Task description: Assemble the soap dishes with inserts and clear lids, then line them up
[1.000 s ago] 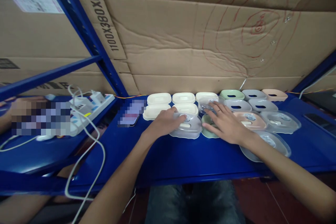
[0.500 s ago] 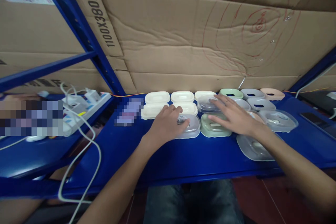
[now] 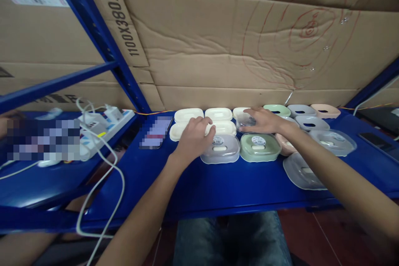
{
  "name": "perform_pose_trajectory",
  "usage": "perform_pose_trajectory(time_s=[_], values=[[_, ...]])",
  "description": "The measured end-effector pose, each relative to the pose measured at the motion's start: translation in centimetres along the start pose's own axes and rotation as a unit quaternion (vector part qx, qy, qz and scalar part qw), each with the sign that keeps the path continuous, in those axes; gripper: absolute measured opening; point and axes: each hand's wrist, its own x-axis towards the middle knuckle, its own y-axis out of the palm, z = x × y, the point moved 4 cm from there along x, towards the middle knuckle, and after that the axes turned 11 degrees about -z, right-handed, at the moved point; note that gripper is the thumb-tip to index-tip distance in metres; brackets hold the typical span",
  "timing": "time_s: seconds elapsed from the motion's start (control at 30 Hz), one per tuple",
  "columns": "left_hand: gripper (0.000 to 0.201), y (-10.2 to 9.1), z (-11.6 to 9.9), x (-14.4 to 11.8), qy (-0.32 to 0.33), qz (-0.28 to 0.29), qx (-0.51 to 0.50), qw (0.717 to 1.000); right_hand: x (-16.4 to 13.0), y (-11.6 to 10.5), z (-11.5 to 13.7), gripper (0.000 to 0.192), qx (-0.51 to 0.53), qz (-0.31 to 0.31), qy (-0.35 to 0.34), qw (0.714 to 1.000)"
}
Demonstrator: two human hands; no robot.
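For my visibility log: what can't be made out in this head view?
Head view:
Phone screen: pixelated.
Green container: print on its sticker too small.
Peach container: right part behind the right forearm.
Right hand: grip on the clear lid hidden by the hand itself.

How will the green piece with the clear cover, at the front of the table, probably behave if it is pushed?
The green piece should slide rather than roll, sitting low and broad on the smooth-looking table. It is probably light for its size, as it looks like moulded plastic. Its clear cover looks glossy, so it may be slippery.
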Motion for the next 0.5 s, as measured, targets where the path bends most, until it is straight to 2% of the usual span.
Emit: perform_pose_trajectory(time_s=[0.17, 0.27, 0.4, 0.5], values=[[0.031, -0.8, 3.8, 1.5, -0.041, -0.024, 0.045, 0.998, 0.1, 0.0, 0.0, 0.094, -0.012, -0.001, -0.007, 1.000], [0.037, -1.0, 6.6, 2.0, -0.056, -0.008, 0.075, 0.996, -0.1, -0.5, -0.3, 0.091, 0.005, -0.017, -0.006, 1.000], [0.062, -0.7, 9.4, 1.7, -0.038, 0.102, 0.108, 0.988, -1.1, -1.8, -1.1, 0.081, 0.057, -0.045, 0.006, 0.997], [0.078, -0.8, 10.0, 1.5, -0.020, 0.172, 0.111, 0.979, -2.6, -3.1, -2.3, 0.078, 0.072, -0.074, 0.011, 0.995]])
